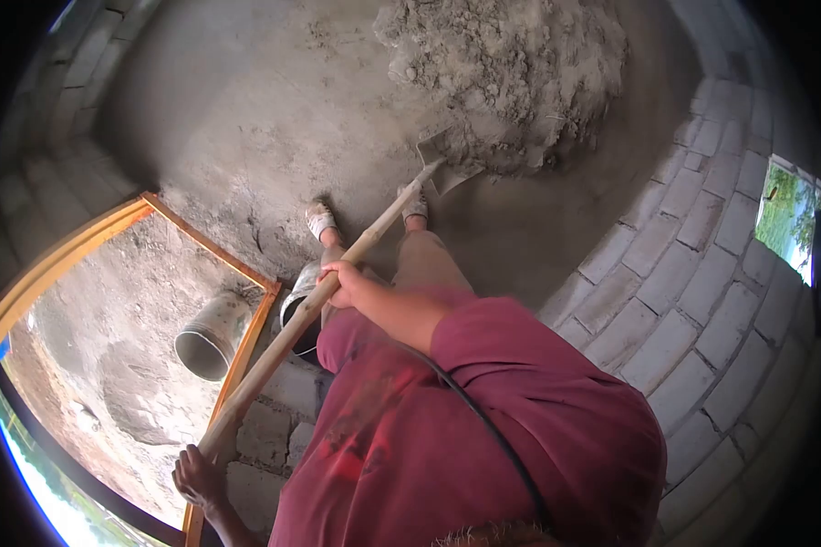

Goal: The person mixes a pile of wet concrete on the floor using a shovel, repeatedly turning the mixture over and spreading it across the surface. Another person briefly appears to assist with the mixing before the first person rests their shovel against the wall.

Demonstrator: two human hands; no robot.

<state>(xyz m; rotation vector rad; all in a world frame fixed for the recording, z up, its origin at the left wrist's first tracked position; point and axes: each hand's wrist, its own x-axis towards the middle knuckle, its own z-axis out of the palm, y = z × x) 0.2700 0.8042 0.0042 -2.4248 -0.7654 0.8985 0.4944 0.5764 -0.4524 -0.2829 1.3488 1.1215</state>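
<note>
A long wooden handle [287,337] runs diagonally from the lower left up to a metal shovel blade [449,164]. The blade touches the lower edge of a grey mortar or sand heap [511,82]. My left hand [196,476] is closed round the handle's rear end at the lower left. Further forward, my right hand [340,281] grips the shaft near its middle, in front of the red shirt [483,419]. Both feet stand on the floor, one on each side of the shaft's front part.
One bucket [212,337] lies on its side beyond the wooden door frame [212,244]; another bucket [299,305] is beside my legs. A block wall [684,292] with a window opening [787,214] rises on the right. Grey floor [265,100] spreads ahead.
</note>
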